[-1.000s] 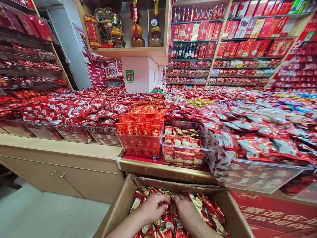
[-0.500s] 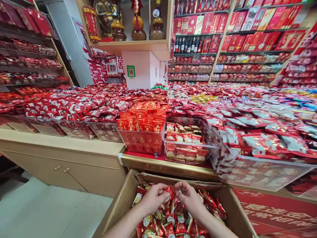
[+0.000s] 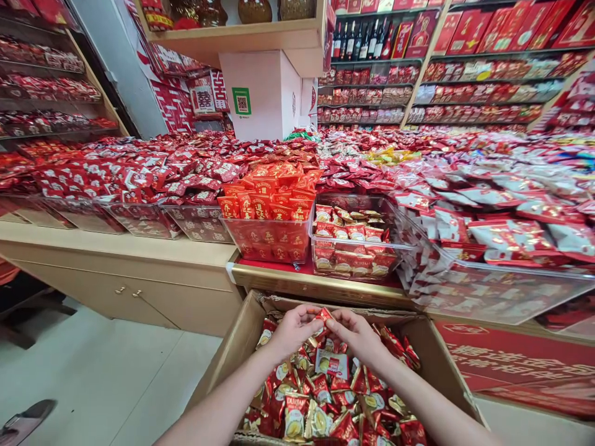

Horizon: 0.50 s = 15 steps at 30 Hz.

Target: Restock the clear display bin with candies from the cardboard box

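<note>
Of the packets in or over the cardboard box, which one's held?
The red packet pinched between left hand and right hand, above the cardboard box; the other packets lie piled inside.

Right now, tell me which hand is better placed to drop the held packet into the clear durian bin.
Probably the right hand: it sits almost straight before the clear bin, the left hand further left. Both pinch the packet.
</note>
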Each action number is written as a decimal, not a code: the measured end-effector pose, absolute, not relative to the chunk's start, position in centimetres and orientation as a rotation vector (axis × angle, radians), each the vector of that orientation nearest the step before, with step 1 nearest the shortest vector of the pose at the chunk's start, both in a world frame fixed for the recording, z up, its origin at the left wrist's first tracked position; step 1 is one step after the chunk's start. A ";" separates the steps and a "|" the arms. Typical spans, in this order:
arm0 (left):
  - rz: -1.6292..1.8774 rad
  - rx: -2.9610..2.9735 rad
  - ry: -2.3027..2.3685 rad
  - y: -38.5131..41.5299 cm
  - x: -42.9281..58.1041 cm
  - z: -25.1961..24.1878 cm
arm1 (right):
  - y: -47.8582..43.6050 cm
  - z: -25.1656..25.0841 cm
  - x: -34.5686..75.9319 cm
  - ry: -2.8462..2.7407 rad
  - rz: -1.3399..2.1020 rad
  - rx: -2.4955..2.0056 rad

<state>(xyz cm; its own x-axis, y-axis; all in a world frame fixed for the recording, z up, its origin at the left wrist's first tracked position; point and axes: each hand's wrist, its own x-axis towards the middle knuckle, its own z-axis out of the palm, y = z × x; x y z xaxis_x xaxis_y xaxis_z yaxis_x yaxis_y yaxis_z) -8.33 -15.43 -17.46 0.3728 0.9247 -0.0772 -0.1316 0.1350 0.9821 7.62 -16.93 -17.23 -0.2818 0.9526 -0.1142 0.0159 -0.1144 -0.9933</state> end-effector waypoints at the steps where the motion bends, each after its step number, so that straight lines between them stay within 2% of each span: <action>1: 0.932 1.175 0.877 -15.5 -8.2 -17.4 | -16.9 -17.2 7.6 -1.353 1.471 -1.177; 7: 0.924 0.891 0.870 -15.8 -8.1 -16.9 | -17.3 -16.8 7.4 -1.327 1.328 -1.269; 11: 0.772 0.695 0.755 -16.2 -8.5 -16.5 | -17.8 -15.7 7.5 -1.508 1.341 -1.052; 15: 0.616 0.737 0.779 -16.4 -8.7 -16.5 | -17.7 -15.1 7.8 -1.786 1.042 -1.035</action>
<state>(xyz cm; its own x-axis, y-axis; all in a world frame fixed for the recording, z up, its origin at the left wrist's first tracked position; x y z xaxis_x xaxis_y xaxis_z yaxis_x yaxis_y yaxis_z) -8.65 -16.42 -16.50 0.5663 0.7230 -0.3956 -0.2187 0.5946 0.7737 7.85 -17.74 -15.13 -0.3398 0.9116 0.2315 0.2472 0.3240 -0.9132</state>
